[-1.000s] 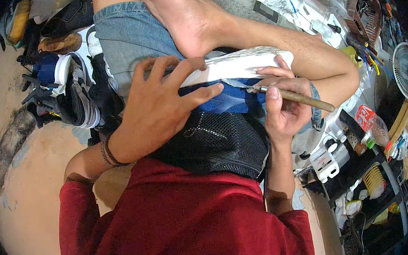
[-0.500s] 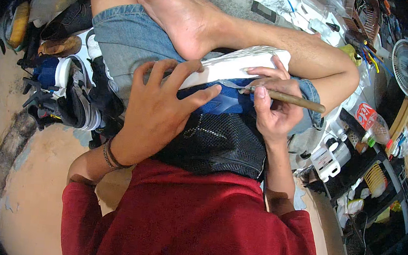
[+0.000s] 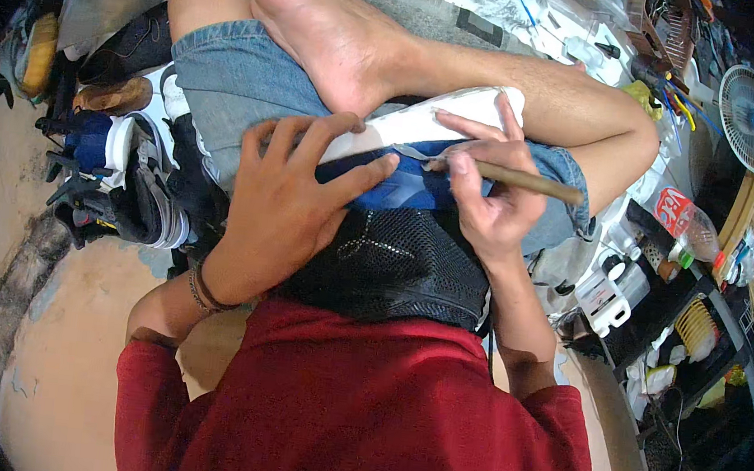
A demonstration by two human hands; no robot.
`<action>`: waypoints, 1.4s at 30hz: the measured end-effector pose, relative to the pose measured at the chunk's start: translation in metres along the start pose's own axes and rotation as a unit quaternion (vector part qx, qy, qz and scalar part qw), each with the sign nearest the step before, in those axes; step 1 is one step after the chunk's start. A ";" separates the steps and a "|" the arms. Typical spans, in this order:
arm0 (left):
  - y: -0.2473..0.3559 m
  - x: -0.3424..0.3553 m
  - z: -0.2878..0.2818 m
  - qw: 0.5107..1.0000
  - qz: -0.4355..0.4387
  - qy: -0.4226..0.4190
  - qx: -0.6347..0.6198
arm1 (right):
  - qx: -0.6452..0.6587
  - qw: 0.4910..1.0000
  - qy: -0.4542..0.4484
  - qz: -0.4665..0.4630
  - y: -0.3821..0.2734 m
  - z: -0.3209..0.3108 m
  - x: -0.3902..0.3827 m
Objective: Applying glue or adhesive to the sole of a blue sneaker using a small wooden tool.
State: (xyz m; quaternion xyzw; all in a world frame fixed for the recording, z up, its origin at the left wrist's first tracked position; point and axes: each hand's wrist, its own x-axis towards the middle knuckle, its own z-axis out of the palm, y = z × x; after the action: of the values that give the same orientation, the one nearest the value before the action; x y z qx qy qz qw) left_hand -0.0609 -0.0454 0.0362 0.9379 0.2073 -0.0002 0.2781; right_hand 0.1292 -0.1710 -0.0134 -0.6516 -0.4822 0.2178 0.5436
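A blue shoe (image 3: 400, 181) with a thick white sole (image 3: 425, 117) lies across my lap, the sole turned toward my bare foot. My left hand (image 3: 296, 182) grips its left end, thumb on the blue upper and fingers over the sole side. In my right hand (image 3: 499, 193) is a tool with a round wooden handle (image 3: 536, 181), held like a pen. Its working end is at the seam between sole and upper, beside a pale, thin strip (image 3: 410, 152). My fingers partly hide the tip, so its shape cannot be made out.
Black mesh fabric (image 3: 392, 264) covers my lap under the shoe. Several shoes (image 3: 141, 186) are piled at left. On the right are a small fan (image 3: 751, 119), a plastic bottle (image 3: 687, 224), a white container (image 3: 602, 303) and a brush with yellowish bristles (image 3: 695, 330).
My right hand and the tool have shifted slightly left along the seam. The shoe and my left hand have moved a little left as well. Both grips are kept.
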 end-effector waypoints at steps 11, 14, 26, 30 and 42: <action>0.005 0.000 -0.002 1.000 -0.007 -0.014 -0.024 | 0.066 0.995 0.046 0.063 -0.004 -0.002 -0.005; 0.006 -0.001 0.001 1.000 -0.006 -0.010 -0.013 | 0.007 1.000 0.005 0.030 -0.007 -0.003 -0.001; 0.011 -0.001 -0.002 0.999 -0.016 -0.015 -0.023 | 0.058 0.995 0.045 0.060 -0.006 -0.002 -0.002; 0.011 -0.003 0.000 0.999 -0.022 -0.017 -0.020 | 0.061 0.995 0.044 0.063 -0.005 -0.002 -0.003; 0.013 -0.004 0.002 0.999 -0.019 -0.008 -0.024 | 0.044 0.995 0.019 0.093 -0.009 -0.006 0.000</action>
State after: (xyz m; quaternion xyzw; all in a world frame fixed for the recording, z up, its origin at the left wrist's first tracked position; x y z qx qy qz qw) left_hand -0.0590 -0.0581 0.0421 0.9268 0.2229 -0.0083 0.3021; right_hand 0.1302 -0.1743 -0.0037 -0.6733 -0.3989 0.2759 0.5581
